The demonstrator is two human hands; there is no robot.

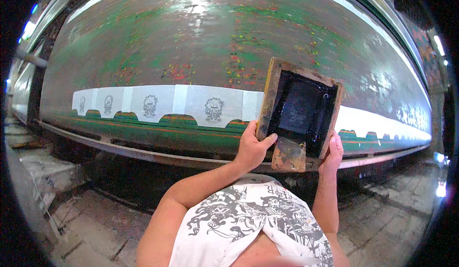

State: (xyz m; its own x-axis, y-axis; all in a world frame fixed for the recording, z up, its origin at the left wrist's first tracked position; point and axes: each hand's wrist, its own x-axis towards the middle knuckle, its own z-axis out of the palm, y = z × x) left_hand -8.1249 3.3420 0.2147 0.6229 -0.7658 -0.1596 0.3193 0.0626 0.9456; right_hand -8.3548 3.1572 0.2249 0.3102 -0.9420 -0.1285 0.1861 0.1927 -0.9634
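Observation:
A wooden-framed printing screen point(267, 94) is held tilted over the table edge in front of me. Its inside is coated with wet-looking black ink point(296, 104). My left hand point(252, 148) grips its lower left corner, the thumb over the rim. My right hand point(331, 154) clasps the lower right side. A squeegee with a stained brown board point(289, 156) rests in the near end of the screen, close to my left thumb. White cut fabric pieces point(191, 102) lie in a row along the table, several bearing a dark printed emblem point(214, 110). The screen hides part of the row.
The long printing table point(143, 37) is smeared with green, red and yellow paint. A rail point(158, 156) runs along its near edge. To the right, plain white fabric pieces point(382, 122) continue the row. Stone-like floor slabs point(86, 219) lie below, with a pale block point(48, 171) at the left.

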